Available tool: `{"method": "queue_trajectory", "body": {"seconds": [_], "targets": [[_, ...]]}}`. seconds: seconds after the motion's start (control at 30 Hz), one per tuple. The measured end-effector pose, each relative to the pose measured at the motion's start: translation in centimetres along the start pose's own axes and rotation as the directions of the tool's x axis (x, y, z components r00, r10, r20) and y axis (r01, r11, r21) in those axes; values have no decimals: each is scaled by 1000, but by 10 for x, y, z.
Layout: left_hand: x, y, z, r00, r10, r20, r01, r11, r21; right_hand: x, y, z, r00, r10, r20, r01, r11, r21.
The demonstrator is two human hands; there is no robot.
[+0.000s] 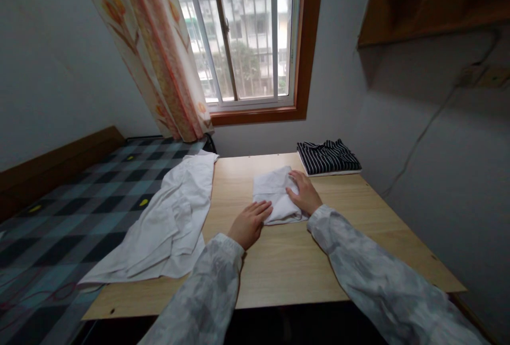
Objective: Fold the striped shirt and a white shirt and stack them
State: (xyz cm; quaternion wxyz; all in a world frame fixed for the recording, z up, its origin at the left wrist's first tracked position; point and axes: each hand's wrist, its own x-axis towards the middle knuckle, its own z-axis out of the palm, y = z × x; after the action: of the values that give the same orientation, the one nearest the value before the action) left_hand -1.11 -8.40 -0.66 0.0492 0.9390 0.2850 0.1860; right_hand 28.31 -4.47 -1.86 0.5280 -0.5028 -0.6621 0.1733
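A white garment (274, 188), folded into a small bundle, lies on the wooden table (295, 270). My left hand (250, 223) rests at its near left edge, the fingers stretched out over the cloth. On its right side lies my right hand (305, 193), fingers spread and touching the top and edge. Neither hand grips the cloth. Left of my hands, a second white garment (171, 217) is spread loose and wrinkled, partly on the table and partly over the bed.
Folded black-and-white striped clothing (327, 156) sits at the table's far right corner, with white cloth under it. A checked bed (99, 201) adjoins the left side. Behind are a curtain (155, 52) and a window (247, 42). A wooden shelf (434, 5) hangs at upper right.
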Motion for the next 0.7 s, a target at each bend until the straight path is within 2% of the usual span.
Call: {"method": "queue_trajectory", "body": {"seconds": [0.07, 0.2, 0.3, 0.37, 0.53, 0.7], "targets": [[0, 6, -4, 1000, 17, 1, -17, 1000, -8, -3, 2, 1, 997, -30, 73, 33, 998, -44], [8, 22, -8, 998, 19, -61, -21, 999, -31, -7, 19, 5, 982, 48, 180, -41, 998, -44], [20, 30, -3, 992, -36, -120, 33, 999, -21, -8, 31, 6, 971, 102, 215, -103, 995, -9], [25, 31, 2, 991, -51, -120, 51, 999, -4, -7, 35, 3, 967, 113, 230, -115, 993, -5], [24, 21, 11, 998, -20, -67, 19, 1000, -18, 8, 35, -9, 978, 65, 196, -72, 997, 29], [19, 0, 5, 998, 12, -69, -15, 999, -47, 36, 38, -12, 989, 109, 103, -113, 993, 35]]}}
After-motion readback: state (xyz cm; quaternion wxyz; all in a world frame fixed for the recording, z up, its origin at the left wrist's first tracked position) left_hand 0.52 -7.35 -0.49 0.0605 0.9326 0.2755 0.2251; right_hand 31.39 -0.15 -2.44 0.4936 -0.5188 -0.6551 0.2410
